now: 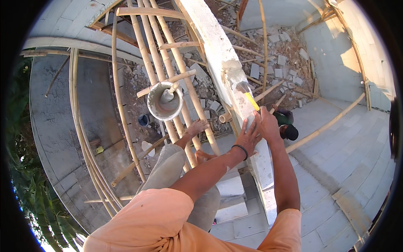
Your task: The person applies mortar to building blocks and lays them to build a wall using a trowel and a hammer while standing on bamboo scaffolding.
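My right hand (268, 125) grips a yellow-handled tool (252, 101) whose flat grey head rests on the top of a long white block wall (220, 40), beside a rough mortar patch (233, 70). My left hand (247, 140) is laid on the same wall top just below and left of my right one, fingers apart and nothing in it. To the left, on bamboo poles (184, 101), sits a bucket (157, 111) lined with grey mortar, with a trowel (168, 93) in it. My bare feet (193, 132) are on the poles.
Far below lie broken blocks (281, 59), rubble and a dark bucket (144, 120). Beyond the wall, a person (285, 128) in dark cap and green top is beside a slanting bamboo pole (323, 124). Block walls (331, 54) and more bamboo surround me; green leaves (29, 197) show at left.
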A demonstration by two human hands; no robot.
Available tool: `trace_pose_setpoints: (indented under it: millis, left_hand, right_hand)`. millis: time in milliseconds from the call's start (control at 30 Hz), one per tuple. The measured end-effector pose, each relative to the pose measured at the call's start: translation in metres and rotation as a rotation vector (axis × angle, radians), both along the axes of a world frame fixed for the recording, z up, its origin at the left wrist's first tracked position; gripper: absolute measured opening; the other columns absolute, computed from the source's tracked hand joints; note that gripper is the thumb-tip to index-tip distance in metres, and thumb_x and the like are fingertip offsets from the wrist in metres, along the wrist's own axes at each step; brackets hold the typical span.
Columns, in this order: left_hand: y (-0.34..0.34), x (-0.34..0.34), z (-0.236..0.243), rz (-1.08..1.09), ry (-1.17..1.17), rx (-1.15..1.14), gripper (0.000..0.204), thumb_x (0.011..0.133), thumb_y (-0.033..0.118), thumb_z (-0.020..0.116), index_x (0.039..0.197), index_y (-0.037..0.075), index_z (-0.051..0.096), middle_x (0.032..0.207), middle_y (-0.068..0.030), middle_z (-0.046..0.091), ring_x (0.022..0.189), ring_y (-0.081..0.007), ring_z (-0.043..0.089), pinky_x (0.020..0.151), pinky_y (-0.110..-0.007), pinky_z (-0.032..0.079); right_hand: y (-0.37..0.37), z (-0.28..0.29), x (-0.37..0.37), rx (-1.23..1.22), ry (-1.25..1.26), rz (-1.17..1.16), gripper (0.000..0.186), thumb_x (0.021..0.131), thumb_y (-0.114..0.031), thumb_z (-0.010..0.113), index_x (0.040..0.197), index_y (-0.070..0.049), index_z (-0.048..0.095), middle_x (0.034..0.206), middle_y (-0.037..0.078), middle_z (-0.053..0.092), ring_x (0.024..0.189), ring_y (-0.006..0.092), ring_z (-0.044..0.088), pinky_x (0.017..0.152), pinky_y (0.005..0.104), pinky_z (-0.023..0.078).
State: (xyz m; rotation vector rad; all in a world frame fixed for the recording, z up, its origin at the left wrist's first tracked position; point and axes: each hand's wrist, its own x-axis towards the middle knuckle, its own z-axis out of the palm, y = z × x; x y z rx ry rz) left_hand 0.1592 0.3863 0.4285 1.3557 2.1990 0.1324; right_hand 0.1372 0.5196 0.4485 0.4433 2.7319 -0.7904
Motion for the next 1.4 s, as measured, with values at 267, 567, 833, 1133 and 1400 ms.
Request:
trace_pose_setpoints:
  millis: [267,567,833,1133,1400]
  left_hand:
    - [-0.012,-0.008,0.005,-0.036,0.005,0.004,0.071,0.083,0.051,0.065,0.142,0.016,0.049,0.156,-0.0115,0.027,0.148,-0.0347,0.012,0.119,-0.058,0.006]
    - [-0.055,-0.225,-0.055,1.285,-0.125,0.653,0.074,0.084,0.049,0.068,0.123,-0.012,0.051,0.12,-0.0278,0.057,0.117,-0.0402,0.052,0.101,-0.043,0.04]
    - [-0.041,-0.307,-0.094,1.279,-1.02,0.604,0.068,0.072,0.046,0.082,0.116,0.004,0.055,0.11,-0.0085,0.056,0.098,-0.0206,0.052,0.091,-0.05,0.047]
    - [-0.044,-0.309,-0.097,1.238,-1.115,0.727,0.068,0.075,0.044,0.081,0.124,0.005,0.055,0.118,-0.0077,0.062,0.112,-0.023,0.057,0.092,-0.045,0.046]
    - [-0.043,-0.311,-0.087,1.245,-1.108,0.677,0.066,0.074,0.044,0.082,0.121,0.004,0.056,0.117,-0.008,0.062,0.108,-0.0222,0.059,0.092,-0.044,0.047]
  right_hand:
    - [0.005,0.012,-0.005,-0.031,-0.099,0.022,0.033,0.098,-0.032,0.052,0.096,0.001,0.049,0.081,0.027,0.064,0.08,0.0471,0.063,0.069,0.0563,0.047]
    - [-0.004,-0.007,-0.01,-0.349,0.04,-0.265,0.034,0.098,-0.029,0.052,0.089,0.003,0.048,0.07,0.024,0.06,0.067,0.0425,0.061,0.063,0.0499,0.047]
    - [-0.014,-0.004,-0.092,-1.093,0.113,-0.894,0.032,0.101,-0.03,0.046,0.095,0.001,0.052,0.069,0.004,0.051,0.047,0.0119,0.05,0.04,0.0288,0.043]
    - [-0.006,-0.01,-0.119,-1.158,-0.074,-0.878,0.033,0.098,-0.03,0.048,0.101,0.002,0.053,0.07,0.004,0.049,0.049,0.0128,0.048,0.042,0.0305,0.041]
    - [0.002,-0.012,-0.114,-1.126,-0.073,-0.916,0.033,0.099,-0.031,0.047,0.102,0.002,0.053,0.07,0.004,0.05,0.048,0.0125,0.047,0.042,0.03,0.041]
